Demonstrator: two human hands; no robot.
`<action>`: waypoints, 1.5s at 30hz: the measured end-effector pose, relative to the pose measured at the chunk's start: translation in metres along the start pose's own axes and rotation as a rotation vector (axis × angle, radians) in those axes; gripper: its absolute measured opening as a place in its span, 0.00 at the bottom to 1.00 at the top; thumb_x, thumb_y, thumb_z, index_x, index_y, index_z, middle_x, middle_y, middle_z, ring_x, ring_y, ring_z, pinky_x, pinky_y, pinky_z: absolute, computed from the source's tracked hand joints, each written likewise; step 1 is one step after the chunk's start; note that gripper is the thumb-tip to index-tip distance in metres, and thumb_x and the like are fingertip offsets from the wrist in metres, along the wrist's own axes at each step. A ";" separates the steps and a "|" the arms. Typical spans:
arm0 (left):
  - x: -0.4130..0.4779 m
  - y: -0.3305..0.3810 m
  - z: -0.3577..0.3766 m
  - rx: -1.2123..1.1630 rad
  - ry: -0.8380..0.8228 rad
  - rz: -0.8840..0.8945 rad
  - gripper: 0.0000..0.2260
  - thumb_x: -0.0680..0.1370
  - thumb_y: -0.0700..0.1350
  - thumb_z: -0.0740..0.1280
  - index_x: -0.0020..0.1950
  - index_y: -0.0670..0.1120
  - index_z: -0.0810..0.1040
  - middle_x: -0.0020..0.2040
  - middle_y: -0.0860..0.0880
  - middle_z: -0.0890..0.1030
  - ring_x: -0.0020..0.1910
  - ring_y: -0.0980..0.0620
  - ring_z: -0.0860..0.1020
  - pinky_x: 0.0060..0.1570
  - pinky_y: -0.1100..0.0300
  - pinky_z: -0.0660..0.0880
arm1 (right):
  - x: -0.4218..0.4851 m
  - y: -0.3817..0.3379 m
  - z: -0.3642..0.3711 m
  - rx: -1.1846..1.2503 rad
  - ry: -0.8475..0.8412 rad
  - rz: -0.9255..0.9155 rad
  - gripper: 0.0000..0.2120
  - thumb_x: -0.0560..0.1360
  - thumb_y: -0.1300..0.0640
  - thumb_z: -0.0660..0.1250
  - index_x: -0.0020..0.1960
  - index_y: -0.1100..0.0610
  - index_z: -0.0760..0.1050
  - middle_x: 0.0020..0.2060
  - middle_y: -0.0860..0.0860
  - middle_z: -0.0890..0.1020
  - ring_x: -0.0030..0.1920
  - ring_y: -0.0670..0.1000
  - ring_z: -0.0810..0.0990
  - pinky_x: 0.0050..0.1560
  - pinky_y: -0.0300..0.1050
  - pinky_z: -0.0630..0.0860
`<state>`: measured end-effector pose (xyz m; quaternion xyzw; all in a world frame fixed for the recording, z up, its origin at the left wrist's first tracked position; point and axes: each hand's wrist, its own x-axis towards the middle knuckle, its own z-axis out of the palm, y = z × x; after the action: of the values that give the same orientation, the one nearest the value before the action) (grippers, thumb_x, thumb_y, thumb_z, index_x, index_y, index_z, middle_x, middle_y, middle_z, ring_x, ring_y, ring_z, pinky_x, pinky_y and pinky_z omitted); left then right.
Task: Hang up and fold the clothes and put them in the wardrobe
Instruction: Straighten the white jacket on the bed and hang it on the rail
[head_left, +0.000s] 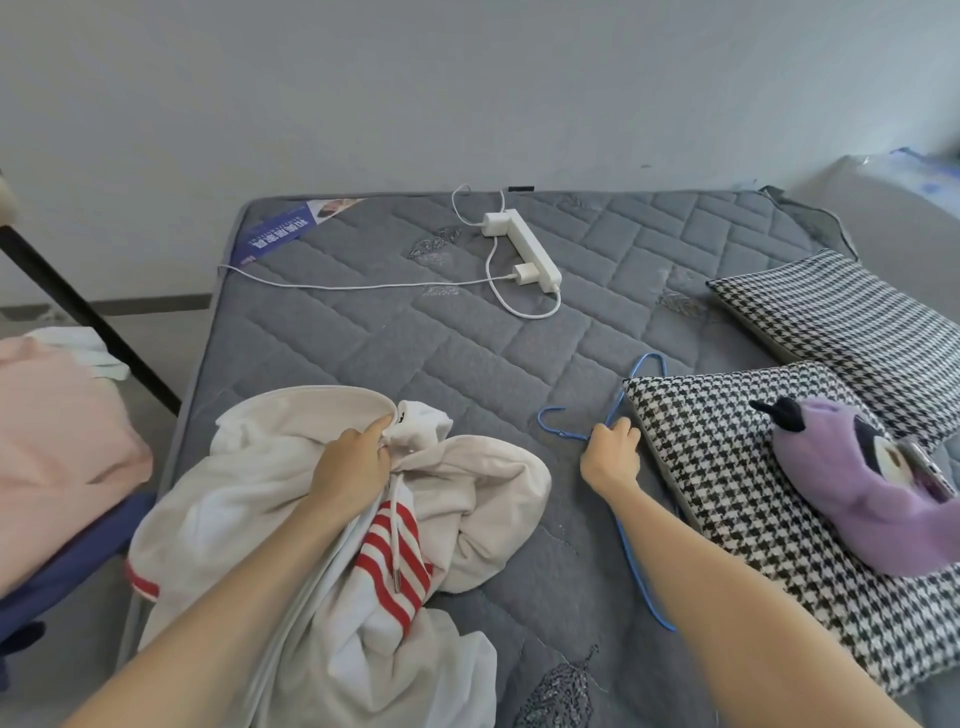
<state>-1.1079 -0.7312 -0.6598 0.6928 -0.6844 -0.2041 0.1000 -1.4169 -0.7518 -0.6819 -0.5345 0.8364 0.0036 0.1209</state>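
- Gripping two things at once. My left hand (358, 460) is curled round the bunched neck of the white hoodie (467, 483), thumb and fingers closed on the cloth just under the hood's rim.
- My right hand (610, 457) has its fingers wrapped on the blue wire hanger (571, 435), where the hook meets the shoulders. The hook points left and lies on the grey mattress (415, 338).
- The hoodie is a heap on the near left of the mattress, its red-striped part twisted into the middle and the drawstring (397, 525) trailing over it. The hanger lies to its right, apart from it.
- The hanger's right side runs along the edge of the near houndstooth cushion (727, 467), perhaps under it. I cannot tell how much is trapped.
- Risk: if the wire is caught, pulling it left may bend it or drag the cushion and tip the purple plush toy (857, 499) lying on top.
- Risk: with the hoodie so twisted, the hanger may snag the drawstring or enter a sleeve, leaving the garment crooked.
- Risk: lifted by the neck alone, the heavy heap could slide out of my grasp.
- Risk: the white power strip (524, 249) sits far centre with its cables looped around it, and a wide swing of cloth could hook them.
- The wardrobe is not in view. My judgement: the hanging step is only starting.
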 end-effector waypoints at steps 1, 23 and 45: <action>0.000 0.000 0.000 0.002 -0.005 -0.001 0.22 0.82 0.45 0.56 0.76 0.52 0.61 0.58 0.40 0.76 0.57 0.40 0.75 0.54 0.53 0.69 | 0.000 -0.003 -0.001 -0.005 0.036 0.005 0.13 0.77 0.64 0.61 0.61 0.61 0.71 0.62 0.59 0.67 0.64 0.61 0.64 0.57 0.53 0.71; -0.057 -0.052 -0.107 -0.318 0.356 -0.065 0.15 0.81 0.37 0.56 0.63 0.44 0.77 0.61 0.44 0.80 0.61 0.42 0.75 0.58 0.55 0.68 | -0.086 -0.132 -0.073 0.176 -0.036 -0.546 0.07 0.77 0.57 0.56 0.44 0.54 0.73 0.43 0.53 0.78 0.50 0.60 0.79 0.42 0.47 0.68; -0.125 -0.110 -0.091 -0.444 -0.056 -0.107 0.37 0.75 0.50 0.72 0.77 0.48 0.56 0.75 0.49 0.64 0.73 0.47 0.63 0.68 0.55 0.65 | -0.143 -0.139 -0.056 -0.054 -0.449 -0.692 0.40 0.72 0.37 0.68 0.75 0.55 0.58 0.72 0.53 0.65 0.70 0.56 0.66 0.64 0.50 0.68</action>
<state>-0.9672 -0.6157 -0.6066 0.6833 -0.5875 -0.3738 0.2197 -1.2467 -0.6915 -0.5814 -0.7731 0.5599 0.1014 0.2804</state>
